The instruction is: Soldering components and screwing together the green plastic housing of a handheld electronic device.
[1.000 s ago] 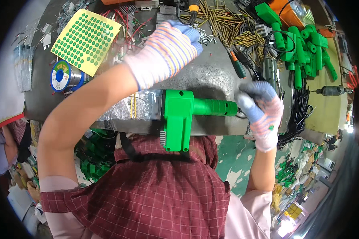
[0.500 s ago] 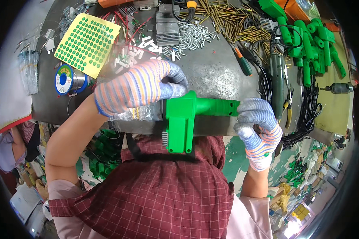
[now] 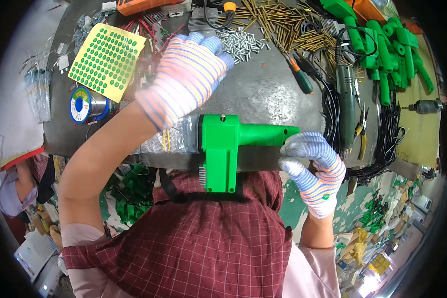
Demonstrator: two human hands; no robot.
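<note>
A green plastic tool housing (image 3: 221,141) with a tapered handle lies at the bench's front edge, handle pointing right. A small metal screw (image 3: 222,118) shows at its upper edge, and a grey ribbed piece (image 3: 202,175) on its lower left side. My left hand (image 3: 188,74), in a striped knit glove, is over the bench beside the pile of silver screws (image 3: 242,44), away from the housing. Its fingers curve down and the tips are hidden. My right hand (image 3: 317,169), gloved alike, rests against the handle's end, with curved fingers and thumb apart.
A yellow sheet of green stickers (image 3: 107,62) and a solder spool (image 3: 87,105) are at left. Brass-coloured rods (image 3: 283,27) lie at the back. To the right are a screwdriver (image 3: 302,78), a dark green power tool (image 3: 346,99), pliers (image 3: 361,134) and green housings (image 3: 385,64).
My left hand has moved up and away from the housing toward the screw pile. The screw at the housing's upper edge is now uncovered. My right hand has shifted slightly left and down.
</note>
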